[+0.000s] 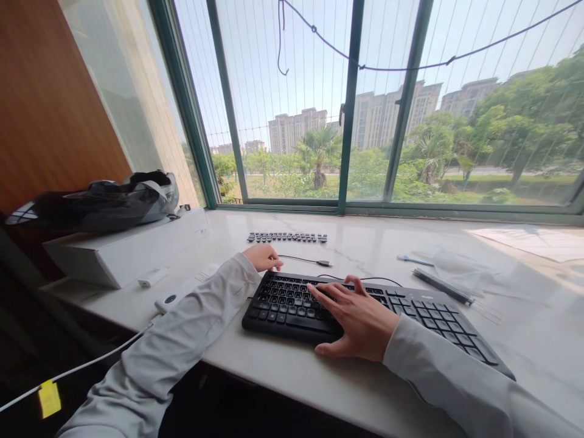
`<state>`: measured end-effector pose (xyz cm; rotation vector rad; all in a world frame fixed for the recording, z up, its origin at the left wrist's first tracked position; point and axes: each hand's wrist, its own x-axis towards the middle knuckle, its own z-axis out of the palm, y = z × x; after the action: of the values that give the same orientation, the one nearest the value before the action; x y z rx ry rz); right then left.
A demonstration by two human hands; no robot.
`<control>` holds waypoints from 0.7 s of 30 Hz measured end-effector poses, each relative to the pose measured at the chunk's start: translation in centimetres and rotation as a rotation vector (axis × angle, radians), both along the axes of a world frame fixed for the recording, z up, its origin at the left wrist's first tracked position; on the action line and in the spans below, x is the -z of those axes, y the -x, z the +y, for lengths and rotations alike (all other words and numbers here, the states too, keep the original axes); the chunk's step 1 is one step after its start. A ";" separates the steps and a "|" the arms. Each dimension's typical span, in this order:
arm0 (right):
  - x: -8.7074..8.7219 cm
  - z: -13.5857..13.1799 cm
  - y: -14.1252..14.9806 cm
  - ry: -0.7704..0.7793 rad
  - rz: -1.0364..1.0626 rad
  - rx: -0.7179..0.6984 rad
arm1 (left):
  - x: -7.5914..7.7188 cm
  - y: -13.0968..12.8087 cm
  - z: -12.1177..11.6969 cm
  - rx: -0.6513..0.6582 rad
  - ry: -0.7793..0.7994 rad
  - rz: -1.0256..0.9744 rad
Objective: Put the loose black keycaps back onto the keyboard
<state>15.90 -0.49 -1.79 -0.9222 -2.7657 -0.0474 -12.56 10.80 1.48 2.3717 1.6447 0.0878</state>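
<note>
A black keyboard point(292, 328) lies at a slant along the desk's front edge. Many of its upper-left key positions look like bare sockets without caps. My right hand point(358, 313) rests over its middle with fingers spread, the index fingertip on the keys and the thumb at the front edge. Just beyond the keyboard's far left corner, my left hand point(263, 258) is bent down with its fingers curled together; whatever they may hold is hidden. Several loose dark keycaps point(287, 237) stand in rows behind that hand. A USB plug point(324, 263) on a black cable lies between them and the keyboard.
On the right lie a blue-tipped brush point(415, 261), a bundle of dark sticks point(442, 287), clear plastic wrapping point(465, 267) and white paper point(533, 240). A white box point(132, 246) with a black bag point(104, 204) stands left. A white power strip point(171, 299) sits beside my left sleeve. Windows line the back.
</note>
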 end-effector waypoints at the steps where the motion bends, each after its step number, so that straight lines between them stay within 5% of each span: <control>1: -0.1 0.0 -0.1 -0.001 -0.004 -0.004 | 0.2 0.1 0.2 -0.040 -0.022 0.012; 9: -0.2 0.2 -0.1 -0.068 0.027 -0.019 | 2.5 2.9 3.7 -0.453 -0.359 0.202; 21: 0.3 0.2 -0.1 -0.107 0.093 0.011 | 3.1 2.8 8.9 -0.293 -0.414 0.355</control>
<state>16.03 -0.31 -2.05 -0.8887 -2.6450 -0.1492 -15.36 19.68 -1.66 2.5229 2.3361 0.0694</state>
